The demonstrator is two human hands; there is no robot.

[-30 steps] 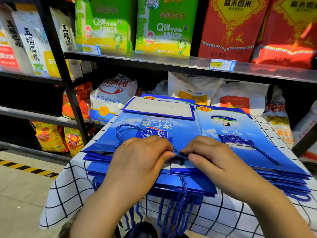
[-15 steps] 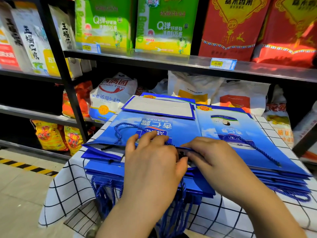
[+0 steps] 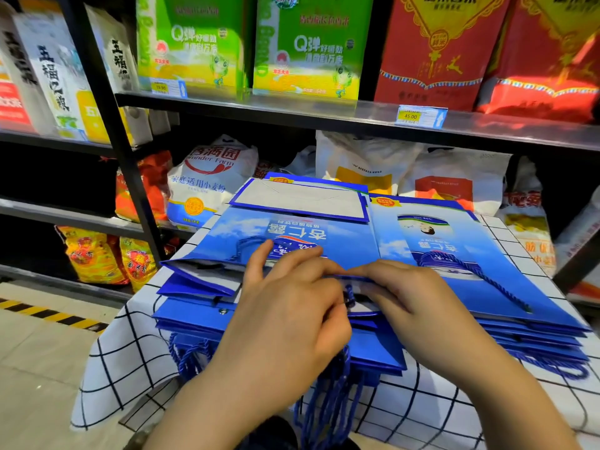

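**Working the mouth of the top bag open**

I'm looking past dark shop shelving (image 3: 292, 108) at a table (image 3: 130, 368) under a checked cloth. On it lies a stack of flat blue paper bags (image 3: 201, 316), with a second stack (image 3: 454, 254) just beside it to the right. The top bag (image 3: 292, 235) lies flat on the nearer stack with its mouth towards me.

My left hand (image 3: 285, 323) rests on it with fingers spread and fairly straight, pressing it down. My right hand (image 3: 418, 303) pinches the mouth's upper rim between thumb and forefinger. The rope handle (image 3: 349, 295) shows between the hands.

I judge this the separating step. Next, I'd lift the rim while the left hand holds the lower layers.
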